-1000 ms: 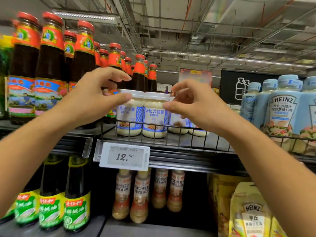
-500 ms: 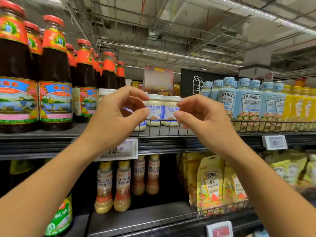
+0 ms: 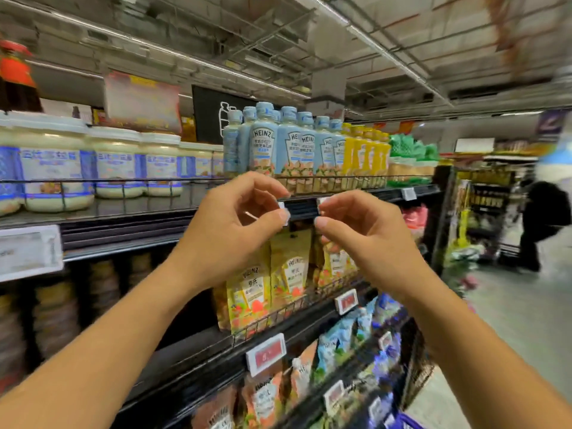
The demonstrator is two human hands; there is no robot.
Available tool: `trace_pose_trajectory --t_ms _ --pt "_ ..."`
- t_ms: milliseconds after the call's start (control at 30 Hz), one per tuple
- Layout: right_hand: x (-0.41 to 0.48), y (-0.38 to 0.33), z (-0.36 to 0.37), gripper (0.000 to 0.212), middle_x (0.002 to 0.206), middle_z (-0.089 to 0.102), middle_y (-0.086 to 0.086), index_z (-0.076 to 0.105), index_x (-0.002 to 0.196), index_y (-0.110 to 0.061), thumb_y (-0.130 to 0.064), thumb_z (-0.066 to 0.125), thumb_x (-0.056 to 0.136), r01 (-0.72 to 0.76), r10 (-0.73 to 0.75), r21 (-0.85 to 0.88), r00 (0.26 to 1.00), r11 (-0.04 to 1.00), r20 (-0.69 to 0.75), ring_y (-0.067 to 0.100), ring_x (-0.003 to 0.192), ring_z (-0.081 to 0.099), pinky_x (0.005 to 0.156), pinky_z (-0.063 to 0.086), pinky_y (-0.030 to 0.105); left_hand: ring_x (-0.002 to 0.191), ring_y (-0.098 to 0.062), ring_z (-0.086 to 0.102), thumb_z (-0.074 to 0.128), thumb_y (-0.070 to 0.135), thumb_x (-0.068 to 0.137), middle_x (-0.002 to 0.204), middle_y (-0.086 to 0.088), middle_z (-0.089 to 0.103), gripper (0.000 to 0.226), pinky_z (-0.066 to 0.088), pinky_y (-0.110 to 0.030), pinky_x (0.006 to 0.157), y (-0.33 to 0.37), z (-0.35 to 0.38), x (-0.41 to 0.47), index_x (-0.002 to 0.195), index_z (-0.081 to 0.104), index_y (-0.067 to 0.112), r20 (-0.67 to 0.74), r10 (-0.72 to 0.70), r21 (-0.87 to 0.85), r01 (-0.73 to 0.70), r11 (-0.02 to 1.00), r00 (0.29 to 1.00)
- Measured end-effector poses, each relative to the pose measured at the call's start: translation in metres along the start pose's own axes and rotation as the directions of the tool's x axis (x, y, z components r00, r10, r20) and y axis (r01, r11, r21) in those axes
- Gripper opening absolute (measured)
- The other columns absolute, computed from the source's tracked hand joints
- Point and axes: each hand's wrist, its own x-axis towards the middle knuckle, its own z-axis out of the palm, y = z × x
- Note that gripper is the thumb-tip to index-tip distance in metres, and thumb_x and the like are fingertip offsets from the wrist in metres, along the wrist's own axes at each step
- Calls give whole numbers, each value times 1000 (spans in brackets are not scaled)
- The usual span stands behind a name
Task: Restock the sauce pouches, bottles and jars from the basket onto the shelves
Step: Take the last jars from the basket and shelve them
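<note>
Between items, I reckon: nothing in either hand, so the next move = down to the basket for another pouch, bottle or jar. Basket isn't clearly in view; the purple edge [image 3: 410, 424] bottom right may be it, can't tell. Stock on the shelves: cream white-lidded glass jars [image 3: 114, 161] top left, pale-blue Heinz squeeze bottles [image 3: 263, 144] beside them, yellow Heinz pouches [image 3: 289, 267] one tier down. Left hand [image 3: 229, 233] & right hand [image 3: 362, 239] are raised at top-shelf height, close but apart, fingers curled in C shapes, gripping nothing. A white price tag [image 3: 322, 200] shows btwn them; contact unclear.
</note>
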Motion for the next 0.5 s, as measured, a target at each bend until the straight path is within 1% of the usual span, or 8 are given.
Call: trace_pose_trajectory --t_ms 100,167,200,267,333,400,433,500 --pt "-16 12 -42 25 85 73 -2 70 94 -28 -46 72 76 -51 47 -61 997 997 -61 21 74 71 63 58 33 79 -20 65 70 28 81 84 3 67 16 55 -34 73 -4 50 11 95 67 33 67 1 -105 6 994 998" --pt "-29 22 -71 21 86 73 -3 69 92 -33 -47 72 77 -93 83 -99 991 991 -100 19 75 71 64 57 31 80 -24 64 69 27 81 84 1 67 15 54 -33 73 -6 87 18 96 67 32 113 -5 -183 25 983 994" --pt "-35 27 -86 18 86 73 -2 69 92 -34 -45 73 78 -114 100 -113 988 987 -121 19 75 71 64 57 33 79 -24 64 69 27 81 83 0 67 15 54 -34 73 -7 105 22 96 68 32 132 -6 -216 35 976 991" --pt "-47 37 -116 16 85 73 1 70 93 -30 -39 75 80 -151 128 -130 977 980 -173 20 73 71 64 57 34 75 -20 63 70 28 80 81 2 66 15 54 -38 72 -8 143 28 95 68 30 165 -12 -283 60 957 986" --pt "-60 46 -146 13 82 75 -1 71 92 -26 -32 75 81 -186 156 -121 962 975 -222 14 71 70 62 55 27 72 -13 63 71 32 78 78 8 66 16 53 -38 71 -9 180 33 94 68 31 200 -10 -339 79 938 980" --pt "-72 52 -174 9 81 75 -5 71 90 -31 -27 73 83 -217 178 -135 951 967 -251 10 70 71 61 55 21 72 -10 63 71 34 78 78 10 68 16 54 -33 69 -10 217 38 93 68 33 238 -2 -367 92 926 971" --pt "-79 56 -188 11 81 75 -6 72 90 -33 -24 74 84 -235 190 -146 945 961 -267 11 70 71 60 55 22 72 -9 64 71 32 78 79 9 68 15 54 -31 69 -11 234 40 93 68 33 254 0 -379 99 920 967" --pt "-91 66 -215 14 82 75 -2 71 91 -28 -16 75 87 -281 224 -151 925 948 -308 16 72 72 60 57 29 73 -9 63 70 28 79 79 9 68 16 54 -30 70 -12 268 44 94 68 34 287 -5 -405 126 906 958"
